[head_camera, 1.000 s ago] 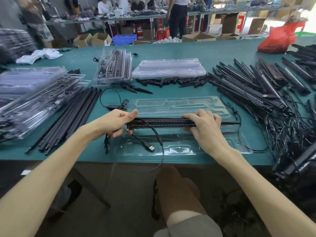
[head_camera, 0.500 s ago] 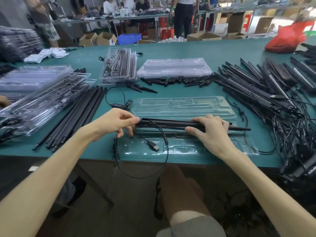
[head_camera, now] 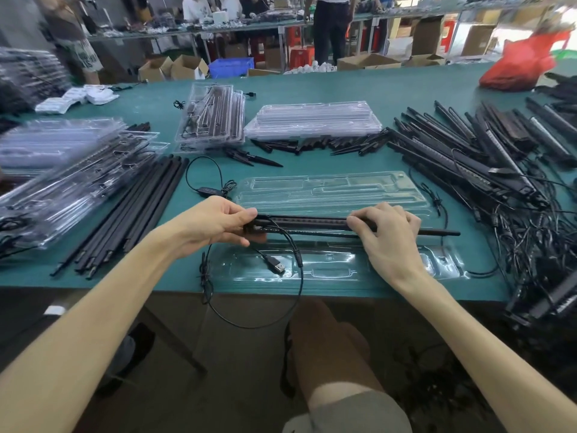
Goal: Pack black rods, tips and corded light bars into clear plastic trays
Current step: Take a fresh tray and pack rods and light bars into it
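- While the left hand (head_camera: pixel 218 226) grips the left end of a corded light bar (head_camera: pixel 312 220) at the centre of the frame, the right hand (head_camera: pixel 390 242) curls its fingers over the bar's right part. It also holds a thin black rod (head_camera: pixel 437 232) that runs along the bar and sticks out to the right.
- The bar is held across an open clear tray (head_camera: pixel 327 190), over the fold between its two halves; whether it touches the plastic I cannot tell.
- Its cord (head_camera: pixel 299 261) loops down past the table edge, and the USB plug (head_camera: pixel 276 264) lies on the tray's lower half.
- Loose black rods (head_camera: pixel 140 207) lie at left centre, tips (head_camera: pixel 312 145) in a row above the tray, and more light bars (head_camera: pixel 484 157) are heaped at the right.
- Stacked empty trays (head_camera: pixel 312 120) and filled trays (head_camera: pixel 212 117) sit at upper centre on the green table (head_camera: pixel 374 89).
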Available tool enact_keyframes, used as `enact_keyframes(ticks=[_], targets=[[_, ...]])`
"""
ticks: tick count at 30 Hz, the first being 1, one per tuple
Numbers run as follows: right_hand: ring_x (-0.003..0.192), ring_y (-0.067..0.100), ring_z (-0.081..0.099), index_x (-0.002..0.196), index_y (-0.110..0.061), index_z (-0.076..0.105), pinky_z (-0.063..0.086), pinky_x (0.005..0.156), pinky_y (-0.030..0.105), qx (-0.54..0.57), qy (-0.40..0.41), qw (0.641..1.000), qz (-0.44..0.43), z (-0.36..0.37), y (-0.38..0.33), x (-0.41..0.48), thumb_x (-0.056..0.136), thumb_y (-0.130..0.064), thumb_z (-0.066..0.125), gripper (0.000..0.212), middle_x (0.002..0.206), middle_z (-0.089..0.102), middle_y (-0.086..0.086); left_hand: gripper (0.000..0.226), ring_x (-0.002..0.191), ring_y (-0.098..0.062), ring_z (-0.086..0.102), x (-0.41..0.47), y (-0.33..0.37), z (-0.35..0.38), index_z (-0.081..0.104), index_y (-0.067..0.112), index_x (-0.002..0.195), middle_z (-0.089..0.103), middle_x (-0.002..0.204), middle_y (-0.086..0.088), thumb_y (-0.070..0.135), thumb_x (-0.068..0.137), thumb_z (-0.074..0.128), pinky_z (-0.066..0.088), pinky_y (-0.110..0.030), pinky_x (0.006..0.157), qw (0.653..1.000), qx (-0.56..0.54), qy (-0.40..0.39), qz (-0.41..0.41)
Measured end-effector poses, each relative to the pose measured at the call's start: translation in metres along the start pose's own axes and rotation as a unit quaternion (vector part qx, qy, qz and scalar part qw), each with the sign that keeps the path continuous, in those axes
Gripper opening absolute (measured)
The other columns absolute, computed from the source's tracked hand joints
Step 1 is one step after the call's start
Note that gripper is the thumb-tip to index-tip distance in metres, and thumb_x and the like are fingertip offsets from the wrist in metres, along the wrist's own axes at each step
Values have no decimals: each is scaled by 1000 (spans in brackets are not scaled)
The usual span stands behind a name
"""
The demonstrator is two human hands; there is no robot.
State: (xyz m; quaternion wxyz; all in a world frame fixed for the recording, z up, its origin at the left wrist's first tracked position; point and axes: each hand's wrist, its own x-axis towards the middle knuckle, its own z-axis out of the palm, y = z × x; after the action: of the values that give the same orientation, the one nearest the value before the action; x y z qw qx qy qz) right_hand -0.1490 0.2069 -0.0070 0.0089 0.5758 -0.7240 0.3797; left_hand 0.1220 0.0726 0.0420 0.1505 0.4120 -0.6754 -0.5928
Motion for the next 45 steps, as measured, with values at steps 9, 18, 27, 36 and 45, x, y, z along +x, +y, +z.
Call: enact_keyframes(ticks=[9, 18, 27, 36, 45], targets=[[97, 18, 51, 101, -21, 73, 16, 89, 26, 18, 6, 1000, 12, 0, 0, 2, 105, -29, 49, 26, 94, 64, -3, 34, 53, -13, 51, 2, 0, 6, 72, 0, 101, 77, 94, -14, 28, 103, 54, 39, -15, 45, 995, 83, 45, 35], [96, 12, 48, 103, -25, 74, 15, 86, 25, 21, 3, 1000, 21, 2, 2, 3, 104, -30, 51, 23, 97, 64, -9, 26, 62, -15, 58, 4, -8, 9, 64, 1, 107, 76, 95, -17, 26, 103, 55, 44, -20, 45, 996, 61, 53, 27], [94, 12, 48, 101, -24, 74, 15, 86, 25, 18, -4, 1000, 16, 2, 4, 2, 103, -29, 54, 21, 96, 66, -6, 42, 51, -15, 66, 0, -6, 8, 63, 6, 103, 73, 65, 8, 43, 104, 43, 47, -20, 44, 980, 165, 93, 53], [95, 14, 52, 100, -24, 74, 17, 86, 24, 16, -8, 1000, 12, 1, 5, 2, 101, -27, 57, 17, 95, 68, -8, 24, 52, -6, 62, 3, -9, 7, 67, 25, 93, 67, 73, 7, 48, 95, 61, 40, -13, 52, 913, 387, 110, 67], [96, 17, 51, 99, -23, 74, 26, 91, 32, 11, -22, 1000, 12, 1, 5, 4, 100, -28, 60, 15, 96, 65, -4, 31, 68, -5, 55, 1, -12, 4, 68, 32, 104, 59, 106, 10, 42, 78, 82, 42, -13, 66, 917, 371, 74, 128]])
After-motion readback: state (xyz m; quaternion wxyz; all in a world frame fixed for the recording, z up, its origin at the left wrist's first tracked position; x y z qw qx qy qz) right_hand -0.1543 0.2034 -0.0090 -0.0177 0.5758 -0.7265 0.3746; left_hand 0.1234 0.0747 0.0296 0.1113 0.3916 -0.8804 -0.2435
